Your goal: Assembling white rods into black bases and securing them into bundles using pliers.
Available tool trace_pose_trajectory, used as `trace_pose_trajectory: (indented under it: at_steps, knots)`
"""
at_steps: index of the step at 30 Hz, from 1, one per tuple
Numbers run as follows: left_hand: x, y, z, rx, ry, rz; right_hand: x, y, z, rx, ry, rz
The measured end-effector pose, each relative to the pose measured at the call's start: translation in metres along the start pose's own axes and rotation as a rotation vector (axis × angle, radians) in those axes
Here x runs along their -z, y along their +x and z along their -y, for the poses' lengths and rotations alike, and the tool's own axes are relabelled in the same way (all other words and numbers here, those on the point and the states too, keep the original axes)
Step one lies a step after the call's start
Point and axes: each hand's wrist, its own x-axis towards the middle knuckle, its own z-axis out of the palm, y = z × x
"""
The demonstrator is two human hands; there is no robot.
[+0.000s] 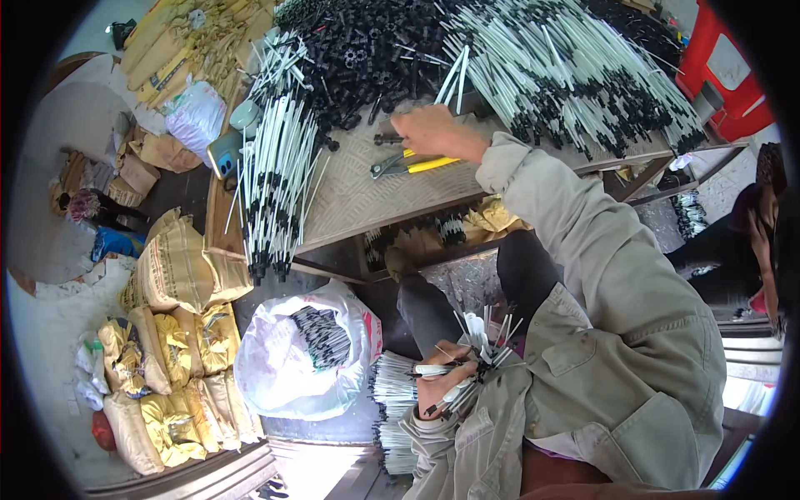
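In my lap, my left hand [450,377] is closed around a loose bundle of thin white rods [477,333] with black ends, which fan out past the fingers. My right arm stretches over the worktable [350,192]. There my right hand [437,132] is closed, its fingers curled down near a small black plastic part [388,139]; whatever lies between the fingertips is hidden. Just below that hand lie pliers [408,165] with yellow handles. Behind it spreads a heap of black plastic parts [367,58].
White rods with black tips are piled at the table's right [575,75], and another stack [279,167] overhangs its left edge. A white plastic bag [267,375] holding rods stands on the floor beside yellow-brown sacks [179,267]. A red stool [733,75] is far right; another person's arm [762,242] shows there.
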Motion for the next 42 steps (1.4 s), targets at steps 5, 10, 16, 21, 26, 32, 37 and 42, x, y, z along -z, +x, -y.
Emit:
trace_pose_trajectory:
  at_steps: [5, 10, 16, 21, 26, 32, 37, 42]
  knots:
    - [-0.001, -0.006, 0.011, 0.044, -0.016, 0.010, 0.008, -0.026, -0.015, 0.291, 0.998, -0.047]
    - [0.013, 0.000, 0.022, -0.041, -0.040, 0.157, 0.024, -0.139, 0.066, 0.109, 1.544, 0.396]
    - [0.011, 0.007, 0.014, 0.040, -0.019, 0.188, -0.023, -0.204, 0.083, 0.328, 1.546, 0.530]
    - [-0.006, 0.002, -0.003, 0.146, -0.039, 0.125, -0.050, -0.210, 0.067, 0.759, 1.708, 0.586]
    - [-0.007, 0.005, -0.002, 0.005, 0.143, 0.209, -0.050, -0.230, 0.043, 0.308, 1.986, 0.614]
    - [-0.019, -0.003, -0.001, 0.037, 0.179, 0.146, -0.042, -0.269, 0.056, 0.242, 1.574, 0.501]
    - [-0.033, -0.013, -0.007, 0.165, 0.115, -0.005, -0.039, -0.272, 0.056, 0.090, 1.787, 0.585]
    - [-0.031, -0.016, 0.004, 0.020, 0.078, -0.130, -0.037, -0.271, 0.054, 0.242, 1.651, 0.582]
